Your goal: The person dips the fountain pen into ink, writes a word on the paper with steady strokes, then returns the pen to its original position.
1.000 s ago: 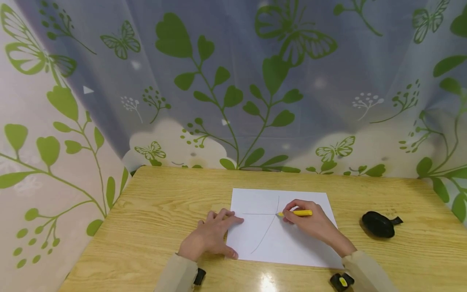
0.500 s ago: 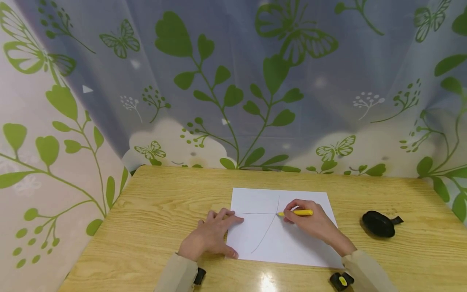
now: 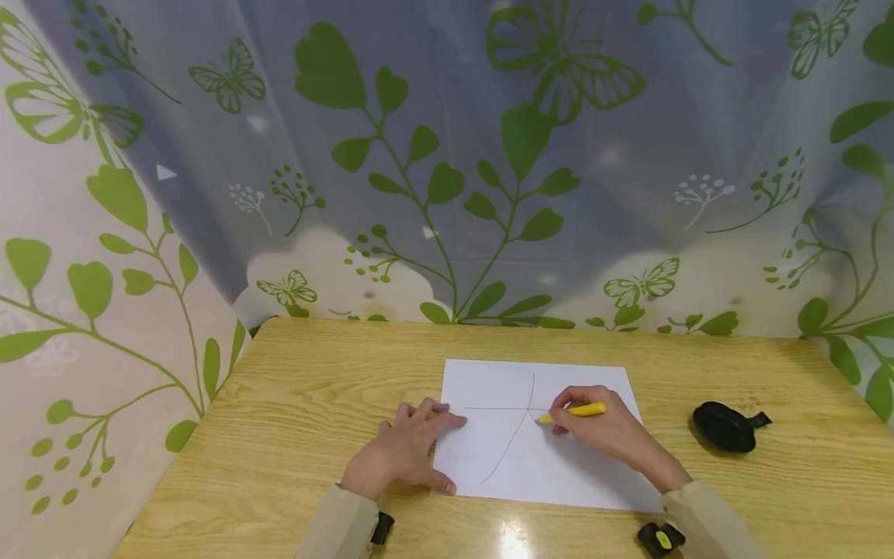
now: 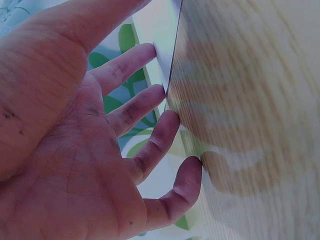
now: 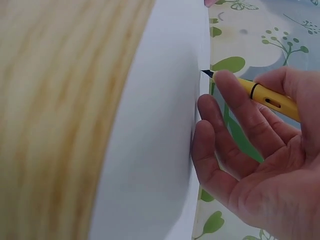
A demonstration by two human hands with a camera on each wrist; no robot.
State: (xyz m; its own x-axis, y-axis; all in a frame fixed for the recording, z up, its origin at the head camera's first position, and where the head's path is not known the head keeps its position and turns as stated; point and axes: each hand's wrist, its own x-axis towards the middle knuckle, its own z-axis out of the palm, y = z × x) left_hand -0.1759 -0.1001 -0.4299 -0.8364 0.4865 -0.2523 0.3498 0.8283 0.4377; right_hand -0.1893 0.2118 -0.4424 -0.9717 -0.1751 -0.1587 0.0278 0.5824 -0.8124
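Note:
A white sheet of paper [image 3: 489, 450] lies on the wooden table, marked with thin dark lines that meet near its middle. My right hand [image 3: 601, 423] pinches a yellow fountain pen [image 3: 590, 409], its dark nib down on the paper just below and right of the crossing. In the right wrist view, thumb and index finger hold the pen [image 5: 275, 102] while the other fingers curl loosely by the sheet [image 5: 150, 120]. My left hand [image 3: 401, 450] is spread at the sheet's left edge, thumb and index tip on the paper. The left wrist view shows its fingertips [image 4: 189, 172] against the tabletop and paper edge.
To the right of the paper, a black oval object [image 3: 724, 428] with a short tab lies on the table [image 3: 314, 373]. A curtain [image 3: 433, 233] with green leaves and butterflies hangs behind the table and along the left. Black wrist devices [image 3: 660, 538] show at both sleeves.
The right hand has moved slightly right and down with the pen, and a short new stroke runs from the crossing to the nib. The left hand has stayed in place.

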